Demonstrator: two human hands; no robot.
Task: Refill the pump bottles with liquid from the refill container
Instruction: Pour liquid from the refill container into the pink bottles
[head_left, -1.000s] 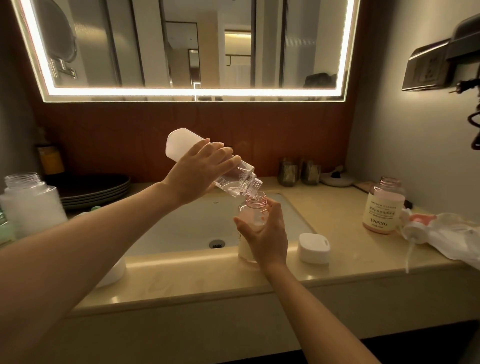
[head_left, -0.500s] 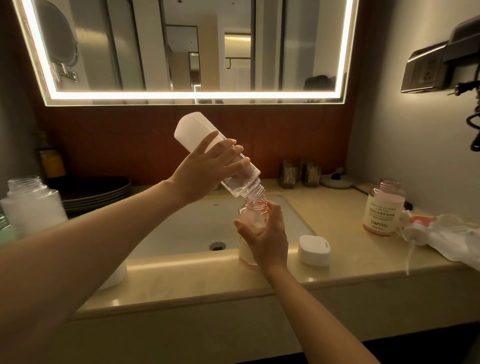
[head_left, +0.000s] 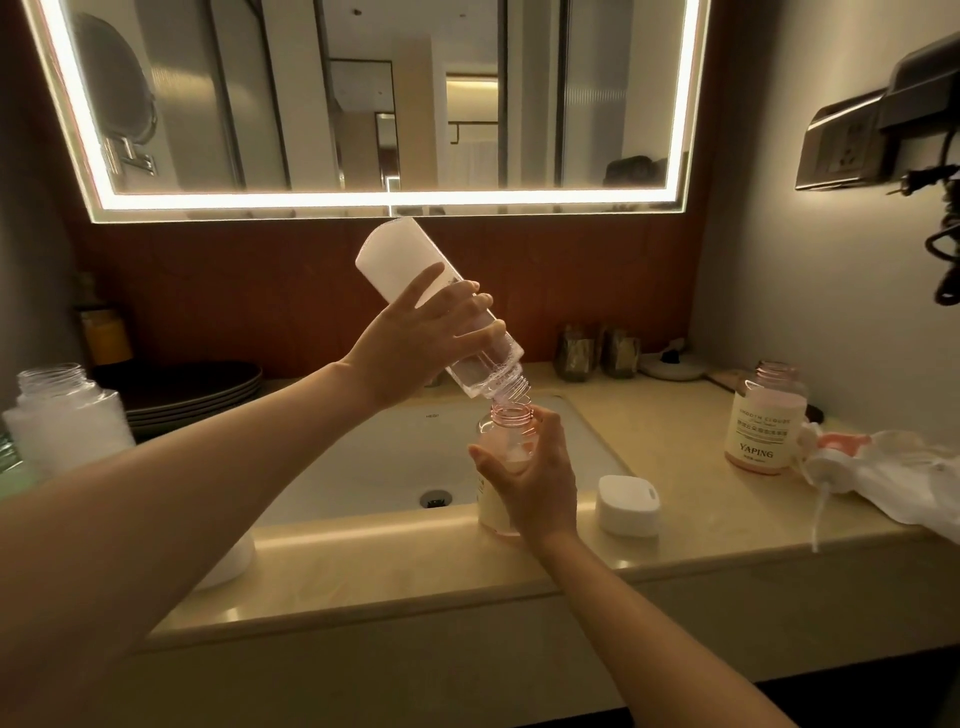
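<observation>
My left hand (head_left: 421, 332) grips a clear refill container (head_left: 400, 265), tipped steeply with its threaded mouth down. A little liquid with bubbles sits at its neck, right over the open pink neck of a small pump bottle (head_left: 506, 431). My right hand (head_left: 535, 478) holds that bottle upright on the counter's front edge by the sink (head_left: 363, 467). A second open pink bottle labelled YAPING (head_left: 763, 421) stands on the right of the counter. A pink and white pump head (head_left: 831, 447) lies beside it on a white cloth.
A white cap (head_left: 626, 506) sits on the counter (head_left: 675, 452) right of the held bottle. An open frosted bottle (head_left: 65, 415) stands at far left by stacked dark plates (head_left: 192, 389). Two small jars (head_left: 597, 353) stand at the back wall. A lit mirror (head_left: 363, 104) hangs above.
My left hand has raised the refill container's base, tilting it more steeply over the pump bottle's neck. My right hand and its bottle have stayed put.
</observation>
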